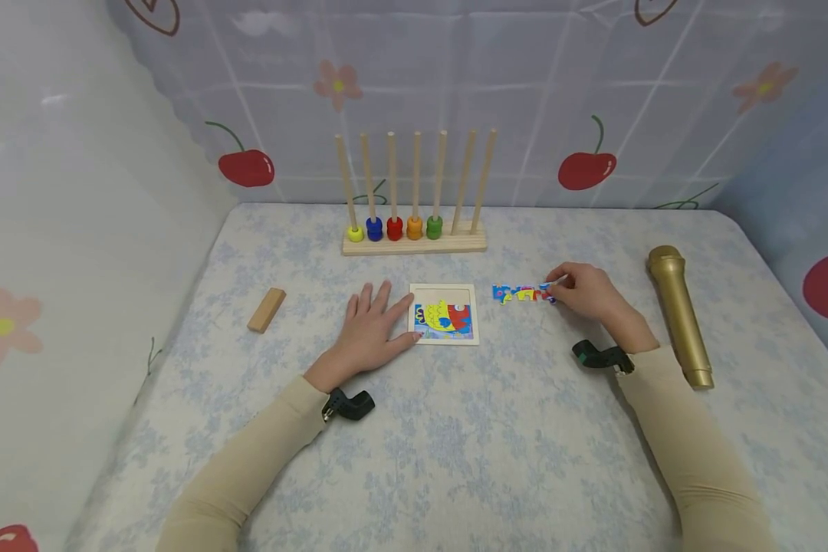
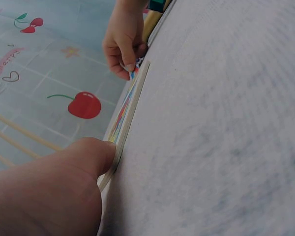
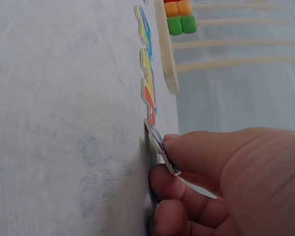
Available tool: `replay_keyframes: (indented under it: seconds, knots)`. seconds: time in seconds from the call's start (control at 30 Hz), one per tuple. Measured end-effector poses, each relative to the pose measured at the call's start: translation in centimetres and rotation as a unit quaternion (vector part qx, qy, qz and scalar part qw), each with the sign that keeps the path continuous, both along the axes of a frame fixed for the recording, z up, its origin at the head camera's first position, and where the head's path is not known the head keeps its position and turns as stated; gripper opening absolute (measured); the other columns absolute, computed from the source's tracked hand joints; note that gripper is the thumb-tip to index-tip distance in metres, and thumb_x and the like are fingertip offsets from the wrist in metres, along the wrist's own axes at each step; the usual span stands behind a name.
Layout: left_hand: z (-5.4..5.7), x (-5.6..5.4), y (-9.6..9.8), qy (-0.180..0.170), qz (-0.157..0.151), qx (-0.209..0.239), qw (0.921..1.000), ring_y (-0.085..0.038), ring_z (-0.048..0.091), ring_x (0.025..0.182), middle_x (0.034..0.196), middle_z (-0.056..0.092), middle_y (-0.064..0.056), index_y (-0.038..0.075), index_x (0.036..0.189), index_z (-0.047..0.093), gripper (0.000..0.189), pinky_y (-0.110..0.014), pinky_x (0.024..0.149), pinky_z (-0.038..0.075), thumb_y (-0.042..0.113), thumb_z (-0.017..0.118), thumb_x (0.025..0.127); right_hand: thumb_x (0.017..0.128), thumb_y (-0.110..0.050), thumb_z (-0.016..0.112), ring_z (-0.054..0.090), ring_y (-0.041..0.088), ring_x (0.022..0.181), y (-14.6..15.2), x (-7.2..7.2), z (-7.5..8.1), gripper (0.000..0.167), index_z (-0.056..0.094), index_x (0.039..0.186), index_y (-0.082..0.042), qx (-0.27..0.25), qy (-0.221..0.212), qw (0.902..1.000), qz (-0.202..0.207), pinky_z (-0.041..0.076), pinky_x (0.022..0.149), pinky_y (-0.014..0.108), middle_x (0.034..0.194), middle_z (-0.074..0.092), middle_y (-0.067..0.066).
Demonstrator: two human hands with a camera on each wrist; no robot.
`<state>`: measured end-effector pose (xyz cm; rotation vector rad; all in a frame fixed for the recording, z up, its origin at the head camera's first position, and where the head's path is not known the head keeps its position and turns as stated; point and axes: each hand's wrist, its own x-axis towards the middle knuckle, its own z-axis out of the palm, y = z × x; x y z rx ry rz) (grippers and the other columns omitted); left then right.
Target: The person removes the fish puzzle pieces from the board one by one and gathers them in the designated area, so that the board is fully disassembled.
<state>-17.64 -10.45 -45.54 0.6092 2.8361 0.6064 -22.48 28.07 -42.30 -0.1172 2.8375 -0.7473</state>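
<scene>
A square wooden puzzle tray (image 1: 448,294) lies on the table, its lower part filled with pieces picturing a yellow and red fish. My left hand (image 1: 370,330) lies spread at the tray's left side, thumb and forefinger touching its edge. To the right of the tray is a row of loose puzzle pieces (image 1: 524,294) in blue, yellow and red. At that row's right end, my right hand (image 1: 589,294) pinches one puzzle piece (image 3: 157,140) between thumb and fingers. In the right wrist view this piece is tilted, one edge raised from the table.
Behind the tray stands a wooden peg rack (image 1: 414,245) with coloured beads low on several of its upright pegs. A small wooden block (image 1: 267,310) lies at the left. A gold microphone (image 1: 681,314) lies right of my right forearm.
</scene>
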Motion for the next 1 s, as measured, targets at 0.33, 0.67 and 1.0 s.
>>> replay_keyframes:
  seconds: [0.33, 0.67, 1.0]
  knots:
    - [0.33, 0.1, 0.11, -0.006, 0.002, -0.004, 1.0, -0.048, -0.001, 0.158, 0.172, 0.01, -0.02, 0.023, 0.161, 0.034, 0.073, -0.068, 0.124, 0.004, 0.056, 0.053, 0.099, 0.099, -0.019, 0.063, 0.053, 0.028, 0.081, -0.15, 0.14, 0.1, 0.027, 0.066, 0.118, 0.0, 0.021, 0.006, 0.9997, -0.009, 0.042, 0.065, 0.031, 0.093, 0.063, 0.018]
    - [0.1, -0.01, -0.04, 0.0, 0.001, -0.004, 1.0, -0.048, -0.001, 0.158, 0.172, 0.011, -0.02, 0.024, 0.161, 0.034, 0.073, -0.067, 0.124, 0.003, 0.056, 0.053, 0.099, 0.102, -0.018, 0.059, 0.051, 0.026, 0.076, -0.53, 0.26, -0.02, 0.023, 0.061, 0.118, -0.002, 0.044, 0.001, 0.999, 0.003, 0.041, 0.063, 0.031, 0.089, 0.059, 0.016]
    - [0.17, 0.04, 0.01, -0.007, 0.002, -0.003, 1.0, -0.047, -0.002, 0.158, 0.172, 0.009, -0.02, 0.024, 0.161, 0.033, 0.073, -0.067, 0.124, 0.003, 0.056, 0.052, 0.099, 0.102, -0.017, 0.059, 0.051, 0.026, 0.077, -0.31, 0.42, -0.29, 0.023, 0.061, 0.119, -0.003, 0.037, 0.001, 0.9993, 0.005, 0.042, 0.065, 0.032, 0.089, 0.059, 0.015]
